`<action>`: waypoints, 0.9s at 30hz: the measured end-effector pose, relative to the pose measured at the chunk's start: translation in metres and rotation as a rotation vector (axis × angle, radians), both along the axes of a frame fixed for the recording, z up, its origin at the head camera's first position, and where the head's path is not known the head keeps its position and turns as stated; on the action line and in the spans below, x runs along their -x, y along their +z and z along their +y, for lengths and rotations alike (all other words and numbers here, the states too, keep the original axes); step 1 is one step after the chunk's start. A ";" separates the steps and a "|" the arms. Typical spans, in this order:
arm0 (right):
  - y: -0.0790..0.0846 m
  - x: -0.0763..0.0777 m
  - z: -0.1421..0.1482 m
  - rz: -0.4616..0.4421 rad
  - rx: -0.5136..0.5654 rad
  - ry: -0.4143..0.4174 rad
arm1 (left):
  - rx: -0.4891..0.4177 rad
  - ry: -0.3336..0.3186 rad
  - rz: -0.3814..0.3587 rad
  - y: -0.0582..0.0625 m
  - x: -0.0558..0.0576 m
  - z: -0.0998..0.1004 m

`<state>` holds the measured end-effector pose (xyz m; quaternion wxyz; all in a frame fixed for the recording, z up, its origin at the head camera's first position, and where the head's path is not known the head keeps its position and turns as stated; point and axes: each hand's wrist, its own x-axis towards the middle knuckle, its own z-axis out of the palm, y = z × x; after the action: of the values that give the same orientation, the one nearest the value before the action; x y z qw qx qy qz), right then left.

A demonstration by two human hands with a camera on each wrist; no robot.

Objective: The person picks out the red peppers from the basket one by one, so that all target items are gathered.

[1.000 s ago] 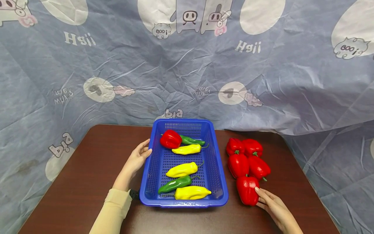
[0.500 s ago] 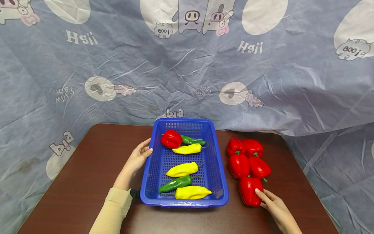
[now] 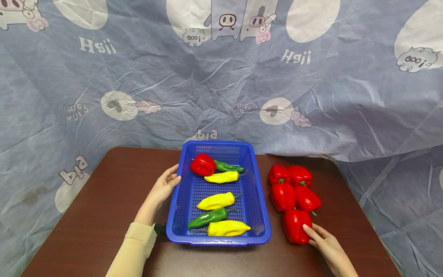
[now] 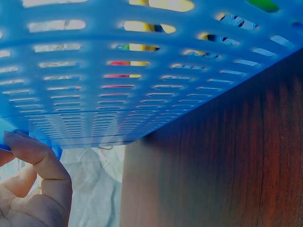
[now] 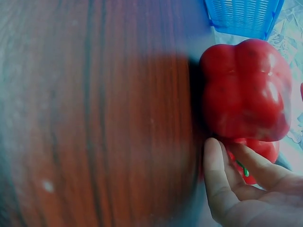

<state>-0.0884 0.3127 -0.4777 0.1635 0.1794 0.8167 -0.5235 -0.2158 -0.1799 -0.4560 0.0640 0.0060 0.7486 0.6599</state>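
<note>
Thumb over the rim, my left hand (image 3: pixel 164 187) grips the left side of a blue plastic basket (image 3: pixel 175 211). In the left wrist view its fingers (image 4: pixel 52 177) curl at the rim. Inside the basket lie a red bell pepper (image 3: pixel 202 165), green peppers (image 3: pixel 207 218) and yellow peppers (image 3: pixel 216 201). My right hand (image 3: pixel 327 246) touches the right side of the nearest red bell pepper (image 3: pixel 295 227) on the table. In the right wrist view its fairly straight fingers (image 5: pixel 215 165) rest against that pepper's one side, not around it.
Several more red bell peppers (image 3: pixel 283 197) stand grouped behind the nearest one, right of the basket. The dark brown wooden table (image 3: pixel 104 200) ends at the back against a blue-grey printed cloth (image 3: pixel 221 84).
The nearest red bell pepper has shifted slightly to the right, with my right hand beside it, then stayed still. My left hand and the basket have hardly moved.
</note>
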 end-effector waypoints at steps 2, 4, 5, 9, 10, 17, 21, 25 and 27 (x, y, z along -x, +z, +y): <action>0.002 0.000 0.001 0.010 0.009 -0.001 | -0.002 -0.002 -0.002 0.000 0.000 0.000; 0.005 -0.001 0.003 0.031 0.023 0.003 | -0.005 -0.004 -0.004 0.001 0.000 0.000; 0.007 -0.001 0.004 0.048 0.034 0.002 | -0.006 -0.004 -0.004 0.001 0.000 0.000; 0.018 -0.001 0.008 0.128 0.054 0.000 | -0.004 0.000 -0.004 0.001 0.000 -0.001; 0.021 -0.001 0.010 0.149 0.058 -0.001 | -0.003 0.000 -0.004 0.001 0.000 -0.001; 0.045 0.009 0.009 0.300 0.057 0.000 | 0.012 -0.007 0.001 0.001 -0.001 0.000; 0.062 0.019 0.001 0.343 -0.022 0.039 | 0.001 -0.006 0.003 0.001 -0.001 0.000; 0.079 0.030 -0.010 0.356 -0.079 0.094 | -0.005 -0.008 0.002 0.000 0.000 0.000; 0.087 0.036 -0.018 0.374 -0.081 0.120 | -0.002 -0.006 -0.001 -0.001 0.000 0.000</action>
<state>-0.1248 0.2952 -0.3904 0.0325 0.0364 0.8625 -0.5037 -0.2161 -0.1799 -0.4565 0.0663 0.0080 0.7480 0.6604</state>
